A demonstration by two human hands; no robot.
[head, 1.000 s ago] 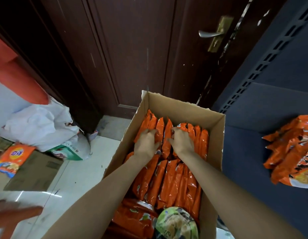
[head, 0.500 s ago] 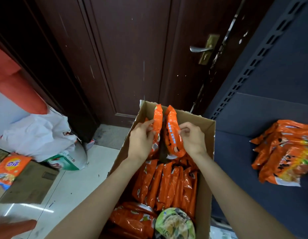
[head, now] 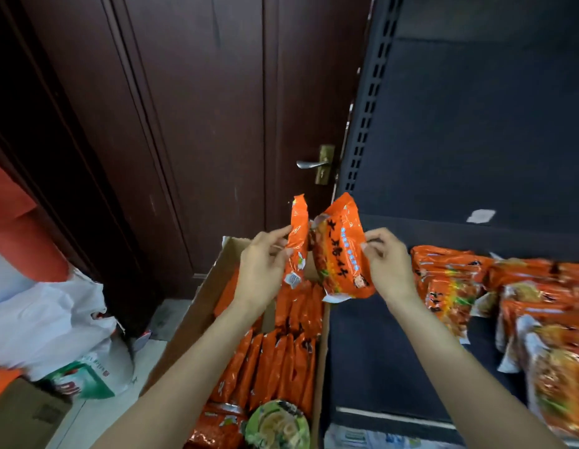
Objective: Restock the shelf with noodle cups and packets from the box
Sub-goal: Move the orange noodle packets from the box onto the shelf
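Bottom centre of the frame: a green-lidded noodle cup (head: 277,424) sat at the near end of the cardboard box (head: 197,315), with a flat orange pack to its left. Above it in the frame, rows of orange noodle packets (head: 275,361) stood on edge inside the box, filling it toward the far wall.

Both forearms reached up from the lower corners to mid-frame, above the far end of the box. The left hand (head: 260,270) pinched a narrow, edge-on orange packet (head: 297,241) between thumb and curled fingers. The right hand (head: 390,264) pinched the right edge of a second orange packet (head: 341,251), its printed face turned toward the camera. The two packets touched or nearly touched at their upper inner edges; could not tell which.

Right of the frame: the dark blue shelf (head: 379,335) carried a pile of orange packets (head: 508,306), blurred at the far right. A small white tag (head: 481,216) lay on the shelf rail above.

Lower left: a white plastic bag (head: 45,322) and a green-printed bag (head: 84,384) on the pale floor, beside a brown carton (head: 22,416).

Farthest back: a dark brown door (head: 217,108) with a metal lever handle (head: 312,163), and a perforated shelf upright (head: 367,92) just right of it.
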